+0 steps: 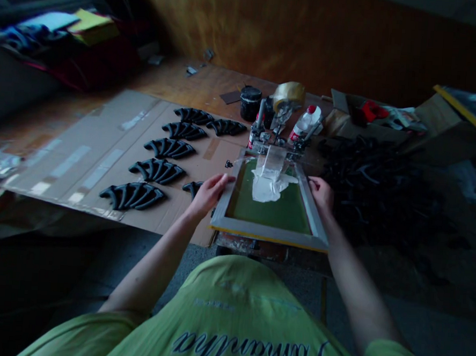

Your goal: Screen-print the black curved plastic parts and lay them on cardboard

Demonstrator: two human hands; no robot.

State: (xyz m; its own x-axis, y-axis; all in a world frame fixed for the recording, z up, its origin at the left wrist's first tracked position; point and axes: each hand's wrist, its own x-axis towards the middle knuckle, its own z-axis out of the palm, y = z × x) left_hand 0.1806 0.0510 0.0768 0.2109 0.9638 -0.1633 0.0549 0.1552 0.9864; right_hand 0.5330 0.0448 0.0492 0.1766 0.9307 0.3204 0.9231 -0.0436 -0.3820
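Note:
A screen printing frame (268, 226) with a green mesh lies in front of me, its far end at a metal clamp stand (271, 147). White ink (267, 188) is spread on the far half of the mesh, with a clear plastic piece (273, 161) over it. My left hand (209, 194) is closed on the frame's left side. On the opposite side my right hand (321, 194) grips the right edge. Whatever lies under the frame is hidden, apart from part of a black curved piece (191, 187) beside my left hand.
Fanned groups of black curved parts (132, 195) lie on cardboard (83, 136) at left. A dark heap of similar parts (378, 192) is at right. Behind the stand are a black tub (250, 102), a tape roll (288, 95) and a bottle (305, 123). An open carton (342, 112) stands further right.

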